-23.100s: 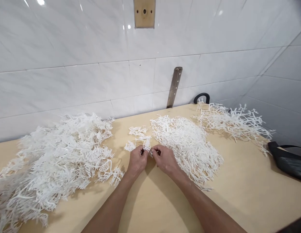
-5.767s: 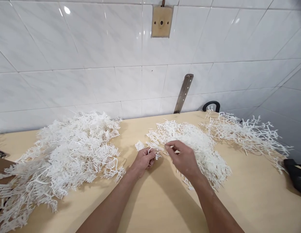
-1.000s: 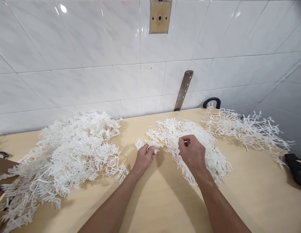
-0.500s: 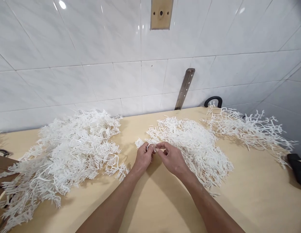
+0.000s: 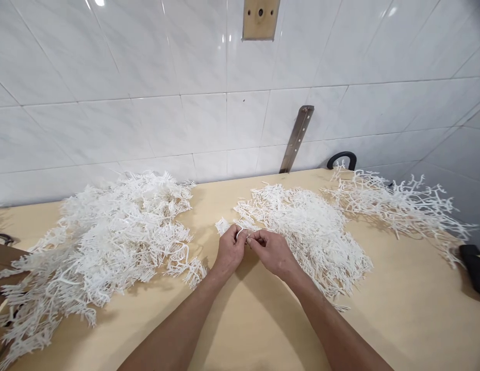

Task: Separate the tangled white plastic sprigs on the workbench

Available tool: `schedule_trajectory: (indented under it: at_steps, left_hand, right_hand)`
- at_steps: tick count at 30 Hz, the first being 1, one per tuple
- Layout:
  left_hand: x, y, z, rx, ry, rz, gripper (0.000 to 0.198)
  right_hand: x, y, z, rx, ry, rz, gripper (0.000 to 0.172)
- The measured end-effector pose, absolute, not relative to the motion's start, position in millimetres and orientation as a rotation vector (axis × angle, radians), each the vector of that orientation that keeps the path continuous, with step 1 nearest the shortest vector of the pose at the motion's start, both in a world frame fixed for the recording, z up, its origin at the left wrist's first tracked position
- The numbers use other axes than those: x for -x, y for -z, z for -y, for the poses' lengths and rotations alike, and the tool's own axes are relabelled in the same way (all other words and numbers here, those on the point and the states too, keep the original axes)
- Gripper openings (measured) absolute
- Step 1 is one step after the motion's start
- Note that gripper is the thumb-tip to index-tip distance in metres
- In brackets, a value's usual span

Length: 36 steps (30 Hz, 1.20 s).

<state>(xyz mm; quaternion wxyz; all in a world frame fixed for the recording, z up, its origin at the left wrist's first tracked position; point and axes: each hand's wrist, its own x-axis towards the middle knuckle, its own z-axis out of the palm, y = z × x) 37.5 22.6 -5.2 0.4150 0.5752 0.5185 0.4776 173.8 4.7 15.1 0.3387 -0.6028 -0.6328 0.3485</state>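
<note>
Over the middle of the table, my left hand (image 5: 230, 251) is closed on a thin white branched sprig (image 5: 222, 225); its frilly end pokes out beyond the fingers and a curved white stem shows near the thumb. Pressed together at the thumb and forefinger, my right hand (image 5: 272, 252) meets the left fingertips at the same sprig. What lies between the right fingertips is too small to make out. Just beyond and right of the hands lies a pile of fine white sprigs (image 5: 301, 221). A larger heap of white sprigs (image 5: 119, 237) spreads out on the left.
Bare-looking white branched stems (image 5: 394, 203) lie at the back right of the wooden table (image 5: 259, 335). A black curved handle (image 5: 342, 158) stands behind them, and a black object (image 5: 474, 270) sits at the right edge. A metal strip (image 5: 297, 139) leans against the tiled wall.
My right fingertips have closed in a little nearer to the left ones. The view has shifted slightly; the piles look the same.
</note>
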Motion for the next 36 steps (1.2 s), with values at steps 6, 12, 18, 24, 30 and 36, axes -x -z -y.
schedule_trajectory:
  at_steps: [6, 12, 18, 24, 30, 36]
  left_hand:
    - [-37.1, 9.2, -23.9, -1.523, -1.177, -1.293, 0.031]
    - [-34.8, 7.9, -24.5, -1.553, -1.115, -1.299, 0.032]
    - [-36.7, 9.8, -23.0, -1.556, -1.158, -1.315, 0.032]
    - [-38.4, 9.0, -20.4, -1.61, -1.164, -1.387, 0.03]
    - [-32.0, 10.1, -25.0, -1.478, -1.287, -1.379, 0.024]
    - [-30.4, 11.7, -30.0, -1.256, -1.272, -1.278, 0.026]
  right_hand:
    - [-180.5, -11.9, -7.3, 1.484, -0.927, 1.696, 0.022]
    - [-178.9, -11.5, -6.2, 1.502, -1.064, 1.596, 0.025]
    - [-179.7, -9.6, -7.2, 1.558, -0.927, 1.643, 0.021]
    - [-171.5, -16.4, -2.5, 1.617, -0.857, 1.678, 0.014]
    - [-173.0, -8.4, -8.7, 1.731, -0.697, 1.614, 0.012]
    - [-186.5, -11.0, -12.6, 1.621, -0.937, 1.384, 0.006]
